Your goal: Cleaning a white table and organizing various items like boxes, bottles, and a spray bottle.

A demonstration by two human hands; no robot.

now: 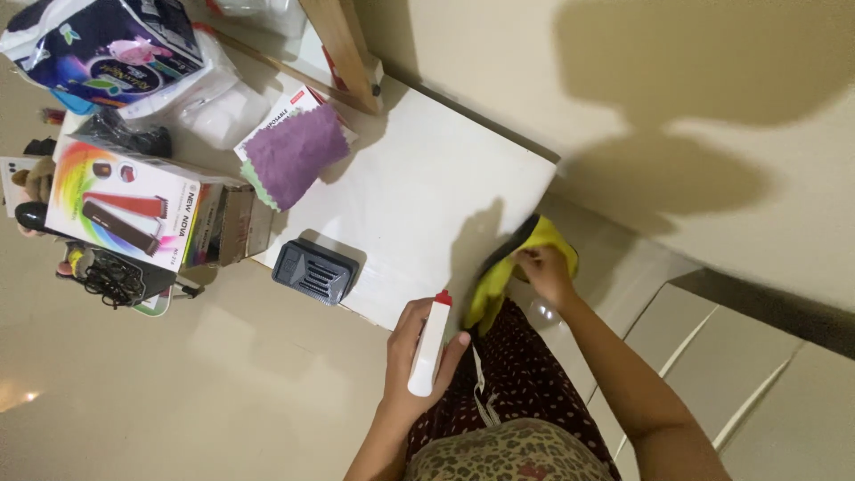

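Note:
My left hand (411, 356) grips a white spray bottle (428, 348) with a red top, held near the front edge of a white table top (419, 191). My right hand (543, 270) clutches a yellow cloth (499, 281) against the table's corner. The cloth hangs down over the edge, above my dark patterned trousers (521, 374).
A purple cloth (294, 156) lies on a small box at the back of the table. A dark vented device (313, 272) sits at the table's edge. Boxes, a white plastic bag (209, 98), a colourful packet (107, 44) and tangled cables (111, 276) crowd the left side. A wooden post (343, 49) leans by the wall.

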